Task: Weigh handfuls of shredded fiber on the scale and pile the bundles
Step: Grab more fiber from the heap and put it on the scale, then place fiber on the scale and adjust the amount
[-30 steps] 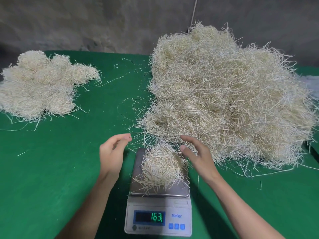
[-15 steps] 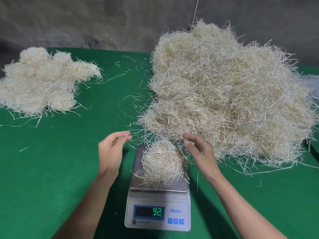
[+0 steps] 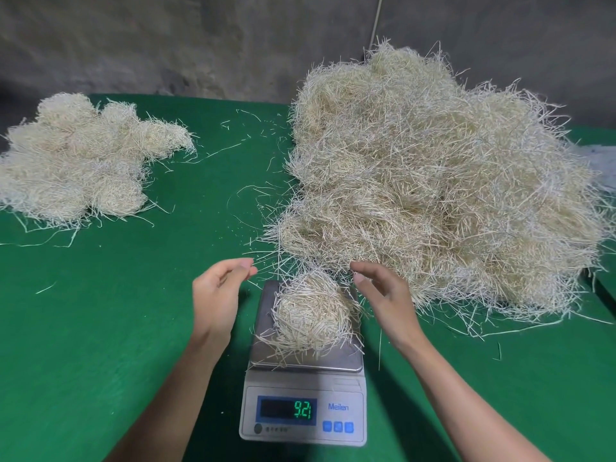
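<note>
A loose handful of fiber (image 3: 311, 316) sits on the scale (image 3: 305, 388) pan, display lit. Left hand (image 3: 216, 296) hovers just left of the scale, fingers slack, grasping nothing. Right hand (image 3: 383, 295) hovers just right, spread, empty, nearer the raw heap (image 3: 433, 181) behind the scale. Finished bundles (image 3: 76, 158) lie far left of the scale, so the left hand looks better placed. Green table (image 3: 116, 311), grey wall (image 3: 166, 45) behind.

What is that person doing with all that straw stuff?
A person is weighing shredded fiber. A small bundle sits on the scale, whose display shows green digits. The left hand and right hand hover open on either side, not touching it. A big loose heap lies to the right on the green table, and a smaller pile of bundles lies far left.
</note>
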The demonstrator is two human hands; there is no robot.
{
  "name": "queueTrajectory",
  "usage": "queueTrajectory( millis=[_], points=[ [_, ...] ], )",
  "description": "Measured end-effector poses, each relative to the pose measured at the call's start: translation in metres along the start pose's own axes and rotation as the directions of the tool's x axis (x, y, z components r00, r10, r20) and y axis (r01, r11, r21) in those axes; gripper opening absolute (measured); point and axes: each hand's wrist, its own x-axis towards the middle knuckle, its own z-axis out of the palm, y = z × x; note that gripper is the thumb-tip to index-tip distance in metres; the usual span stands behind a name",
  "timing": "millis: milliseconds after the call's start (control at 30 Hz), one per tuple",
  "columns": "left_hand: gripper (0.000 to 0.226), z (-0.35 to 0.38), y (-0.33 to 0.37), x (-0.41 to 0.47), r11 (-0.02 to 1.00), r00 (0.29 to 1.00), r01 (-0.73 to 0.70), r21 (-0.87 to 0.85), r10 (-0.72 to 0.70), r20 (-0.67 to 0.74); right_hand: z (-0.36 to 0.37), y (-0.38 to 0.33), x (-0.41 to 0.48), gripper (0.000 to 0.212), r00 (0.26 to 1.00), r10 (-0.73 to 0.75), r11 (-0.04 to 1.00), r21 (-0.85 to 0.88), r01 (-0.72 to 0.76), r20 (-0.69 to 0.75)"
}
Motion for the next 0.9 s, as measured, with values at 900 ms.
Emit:
queueTrajectory(
  millis=[900],
  points=[
    [0.016,0.096,0.052,0.057,0.985,0.972,-0.097,0.142,0.064,0.224,-0.067,-0.073,0.152,0.064,0.885,-0.427,0.669,-0.723,0.173,-0.183]
  ],
)
